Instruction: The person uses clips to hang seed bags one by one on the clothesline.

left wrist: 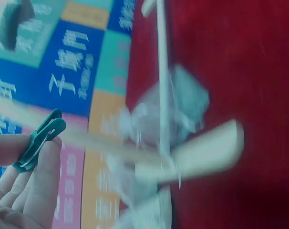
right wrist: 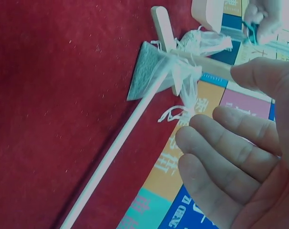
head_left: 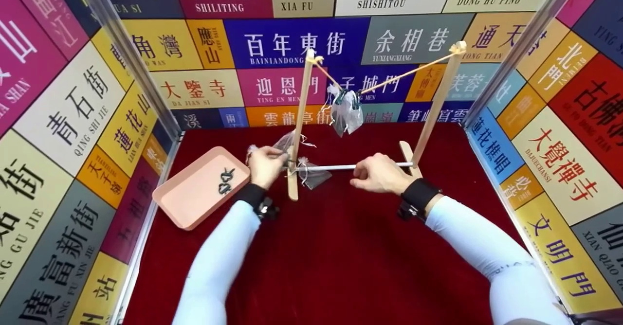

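My left hand [head_left: 266,165] is beside the left post of a small wooden drying rack [head_left: 302,101]. In the left wrist view it pinches a green clothes peg [left wrist: 42,138] between thumb and fingers. Sheer white drawstring bags lie around the rack's left foot: one bag [head_left: 319,176] in front of the white crossbar [head_left: 336,168], another bag [head_left: 286,142] behind the post. My right hand [head_left: 382,173] hovers by the crossbar's right half; in the right wrist view its fingers [right wrist: 235,152] are loosely bent with nothing between them.
More sheer bags [head_left: 346,113] hang pegged at the sagging middle of a cord [head_left: 409,74] tied between the post tops. Left of the rack, a pink tray [head_left: 182,206] holds several green pegs [head_left: 225,181]. Panels with printed place names [head_left: 302,38] wall the red cloth [head_left: 350,247].
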Tool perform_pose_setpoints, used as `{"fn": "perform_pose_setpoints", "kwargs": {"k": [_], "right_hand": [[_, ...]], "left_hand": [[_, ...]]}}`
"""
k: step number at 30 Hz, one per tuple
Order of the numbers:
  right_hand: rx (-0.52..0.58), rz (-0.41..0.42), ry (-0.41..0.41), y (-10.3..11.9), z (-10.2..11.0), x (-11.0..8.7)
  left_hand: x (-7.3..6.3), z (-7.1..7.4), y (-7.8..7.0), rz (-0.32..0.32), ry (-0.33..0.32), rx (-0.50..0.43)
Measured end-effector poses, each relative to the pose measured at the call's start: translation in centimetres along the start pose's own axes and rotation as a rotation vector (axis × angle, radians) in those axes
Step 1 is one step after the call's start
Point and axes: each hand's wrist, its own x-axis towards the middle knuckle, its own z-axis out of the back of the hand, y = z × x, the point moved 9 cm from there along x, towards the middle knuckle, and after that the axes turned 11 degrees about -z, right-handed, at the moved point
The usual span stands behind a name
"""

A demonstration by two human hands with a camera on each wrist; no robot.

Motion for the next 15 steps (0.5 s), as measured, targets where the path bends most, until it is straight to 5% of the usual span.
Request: {"fn": "perform_pose_setpoints", "kwargs": {"k": [6, 15], "right_hand": [[0.008, 0.022, -0.060, 1.6, -0.3, 1.2], [0.027, -0.034, -0.144, 2.5, -0.8, 2.9]], "left_hand": [[-1.6, -4.7, -2.0, 0.090, 0.018, -0.272], [-3.4, -9.5, -3.6, 0.190, 0.058, -0.388]]}}
